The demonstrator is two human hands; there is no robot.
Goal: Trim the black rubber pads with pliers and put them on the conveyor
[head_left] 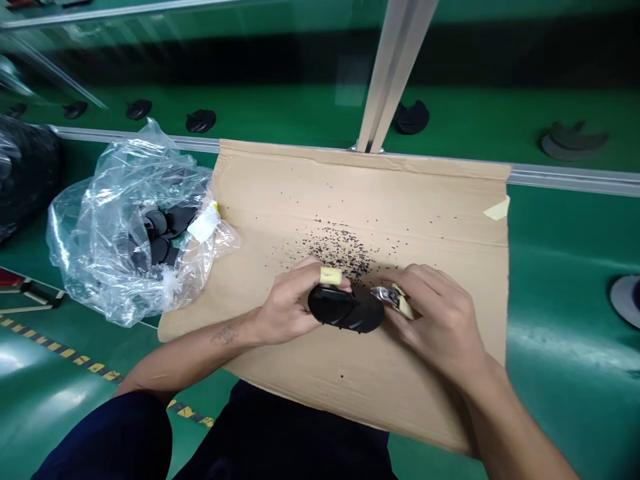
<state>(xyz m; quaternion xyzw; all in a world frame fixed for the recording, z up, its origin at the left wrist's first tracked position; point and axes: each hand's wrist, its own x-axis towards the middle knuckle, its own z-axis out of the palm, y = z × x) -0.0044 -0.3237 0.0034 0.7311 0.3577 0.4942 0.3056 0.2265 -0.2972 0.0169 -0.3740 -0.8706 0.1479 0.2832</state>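
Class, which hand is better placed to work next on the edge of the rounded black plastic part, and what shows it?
Probably the right hand: it holds the small silver metal tool, whose tip is close to the rounded black plastic part. The left hand is occupied gripping that part.

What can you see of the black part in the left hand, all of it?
The black part looks like plastic: two rounded, overlapping lobes, the left one glossier, with small nubs along the near edge. The left hand grips its left end, above the cardboard. At its right end is the metal tool in the right hand; contact is unclear.
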